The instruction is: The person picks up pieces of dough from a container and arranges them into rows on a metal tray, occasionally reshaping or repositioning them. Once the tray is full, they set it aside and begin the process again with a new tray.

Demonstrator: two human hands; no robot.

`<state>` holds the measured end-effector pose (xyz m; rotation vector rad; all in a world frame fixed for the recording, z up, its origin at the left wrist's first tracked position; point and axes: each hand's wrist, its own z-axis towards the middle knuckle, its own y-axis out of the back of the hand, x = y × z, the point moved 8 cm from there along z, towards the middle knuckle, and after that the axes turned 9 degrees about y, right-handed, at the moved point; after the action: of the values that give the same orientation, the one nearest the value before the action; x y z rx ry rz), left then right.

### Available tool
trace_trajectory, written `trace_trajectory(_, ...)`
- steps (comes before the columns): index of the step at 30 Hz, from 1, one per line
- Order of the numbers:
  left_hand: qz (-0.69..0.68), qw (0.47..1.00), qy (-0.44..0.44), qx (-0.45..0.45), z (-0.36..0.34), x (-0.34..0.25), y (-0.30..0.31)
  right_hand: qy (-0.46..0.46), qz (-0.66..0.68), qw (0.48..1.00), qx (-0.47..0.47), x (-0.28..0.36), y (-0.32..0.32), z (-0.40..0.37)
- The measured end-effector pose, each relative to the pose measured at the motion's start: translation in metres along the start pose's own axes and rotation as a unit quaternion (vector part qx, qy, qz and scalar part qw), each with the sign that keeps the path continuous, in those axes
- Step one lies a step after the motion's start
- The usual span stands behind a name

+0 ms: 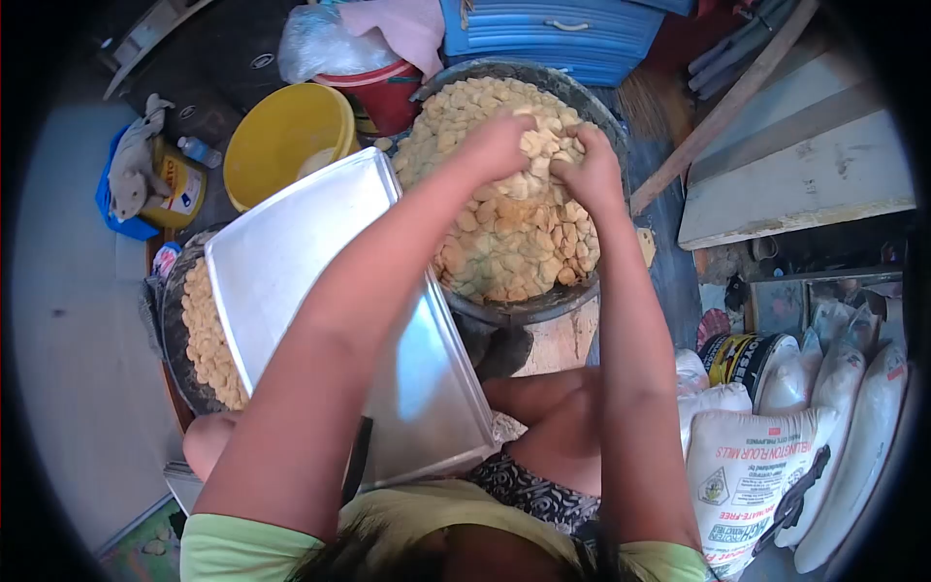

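A big dark round tub (pixel 611 107) is heaped with small, round, pale-brown cookies (pixel 514 252). Both of my hands are over the far part of the heap. My left hand (pixel 497 147) curls its fingers down among the cookies; its fingertips are partly hidden. Facing it, my right hand (pixel 592 170) bends its thumb and fingers around some cookies. A small pile of them lies between the two hands. A shiny metal baking tray (pixel 310 223) rests tilted beneath my left forearm, beside the tub.
Another dark tub of cookies (pixel 206 330) stands at left, partly under the tray. A yellow bucket (pixel 281 145) and a red bucket (pixel 388 97) stand behind the tray. At right are flour sacks (pixel 756 475), a large can (pixel 742 364) and a slanting wooden pole (pixel 727 107).
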<state>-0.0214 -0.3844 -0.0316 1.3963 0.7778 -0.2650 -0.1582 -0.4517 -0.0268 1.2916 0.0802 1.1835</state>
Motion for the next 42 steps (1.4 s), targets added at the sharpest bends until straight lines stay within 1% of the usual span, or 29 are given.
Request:
trace_trajectory(3, -0.01, 0.996, -0.044, -0.075, -0.096, -0.011, 0.092, 0.078, 0.123, 0.989, -0.003, 0.112, 0.034, -0.026)
trace_trajectory(6, -0.013, 0.996, 0.02, -0.08, -0.209, 0.011, 0.134, 0.163, 0.2, 0.965, 0.031, 0.193, 0.016, -0.079)
trace_trajectory(8, 0.009, 0.993, 0.098, -0.065, -0.271, 0.037, 0.134, 0.153, 0.22, 0.951, 0.158, 0.235, -0.01, -0.117)
trace_trajectory(9, 0.028, 0.987, 0.15, -0.049, -0.298, 0.056, 0.124, 0.168, 0.2, 0.943, 0.207, 0.245, -0.037, -0.137)
trace_trajectory(11, 0.135, 0.976, 0.169, -0.037, -0.339, 0.106, 0.079, 0.284, 0.043, 0.922, 0.261, 0.252, -0.093, -0.185)
trace_trajectory(13, 0.168, 0.963, 0.209, -0.02, -0.359, 0.112, 0.083, 0.307, 0.003, 0.907, 0.288, 0.265, -0.096, -0.198)
trace_trajectory(14, 0.142, 0.972, 0.187, 0.007, -0.362, 0.112, 0.089, 0.324, -0.042, 0.894, 0.307, 0.267, -0.097, -0.2)
trace_trajectory(15, 0.115, 0.979, 0.165, 0.04, -0.367, 0.11, 0.093, 0.329, -0.038, 0.89, 0.313, 0.271, -0.088, -0.191)
trace_trajectory(16, 0.097, 0.988, 0.118, 0.033, -0.366, 0.112, 0.103, 0.277, 0.035, 0.869, 0.407, 0.269, -0.083, -0.171)
trace_trajectory(17, 0.094, 0.988, 0.123, 0.03, -0.36, 0.12, 0.11, 0.22, 0.104, 0.835, 0.494, 0.272, -0.085, -0.157)
trace_trajectory(18, -0.017, 0.987, 0.154, 0.038, -0.353, 0.131, 0.115, 0.223, 0.102, 0.832, 0.498, 0.28, -0.09, -0.142)
trace_trajectory(19, -0.127, 0.974, 0.181, 0.045, -0.347, 0.142, 0.119, 0.177, 0.076, 0.866, 0.461, 0.282, -0.096, -0.121)
trace_trajectory(20, -0.195, 0.962, 0.191, 0.004, -0.34, 0.148, 0.125, 0.131, 0.05, 0.896, 0.421, 0.283, -0.1, -0.108)
trace_trajectory(21, -0.261, 0.944, 0.2, -0.038, -0.333, 0.158, 0.128, 0.132, 0.048, 0.895, 0.423, 0.283, -0.125, -0.115)
trace_trajectory(22, -0.27, 0.95, 0.13, -0.092, -0.325, 0.173, 0.127, 0.206, 0.097, 0.911, 0.343, 0.291, -0.153, -0.119)
trace_trajectory(23, -0.271, 0.949, 0.129, -0.095, -0.318, 0.19, 0.123, 0.276, 0.146, 0.914, 0.259, 0.301, -0.162, -0.119)
trace_trajectory(24, -0.348, 0.916, 0.186, -0.074, -0.312, 0.204, 0.121, 0.278, 0.146, 0.913, 0.26, 0.309, -0.164, -0.115)
trace_trajectory(25, -0.42, 0.873, 0.242, -0.053, -0.312, 0.217, 0.117, 0.247, 0.151, 0.898, 0.33, 0.313, -0.175, -0.114)
trace_trajectory(26, -0.42, 0.876, 0.23, -0.061, -0.314, 0.221, 0.123, 0.215, 0.157, 0.878, 0.399, 0.317, -0.187, -0.115)
trace_trajectory(27, -0.42, 0.876, 0.229, -0.066, -0.311, 0.227, 0.127, 0.219, 0.156, 0.876, 0.4, 0.317, -0.191, -0.104)
trace_trajectory(29, -0.376, 0.886, 0.244, -0.117, -0.304, 0.251, 0.143, 0.147, 0.204, 0.883, 0.397, 0.304, -0.201, -0.078)
trace_trajectory(31, -0.431, 0.851, 0.241, -0.179, -0.299, 0.274, 0.158, 0.113, 0.305, 0.903, 0.283, 0.298, -0.209, -0.051)
trace_trajectory(32, -0.381, 0.865, 0.257, -0.201, -0.299, 0.28, 0.167, 0.049, 0.357, 0.897, 0.255, 0.292, -0.219, -0.044)
trace_trajectory(33, -0.329, 0.876, 0.273, -0.222, -0.3, 0.281, 0.178, 0.05, 0.357, 0.897, 0.258, 0.3, -0.224, -0.045)
trace_trajectory(34, -0.33, 0.875, 0.275, -0.223, -0.298, 0.29, 0.175, 0.141, 0.256, 0.927, 0.234, 0.314, -0.222, -0.046)
trace_trajectory(35, -0.198, 0.91, 0.236, -0.276, -0.296, 0.291, 0.184, 0.229, 0.151, 0.939, 0.206, 0.329, -0.219, -0.05)
trace_trajectory(36, -0.061, 0.925, 0.19, -0.322, -0.297, 0.275, 0.198, 0.301, 0.116, 0.917, 0.233, 0.34, -0.226, -0.059)
trace_trajectory(40, -0.071, 0.916, 0.258, -0.299, -0.302, 0.277, 0.196, 0.256, 0.118, 0.914, 0.293, 0.339, -0.235, -0.045)
trace_trajectory(42, -0.015, 0.955, 0.116, -0.273, -0.3, 0.266, 0.188, 0.211, 0.068, 0.922, 0.319, 0.34, -0.224, -0.042)
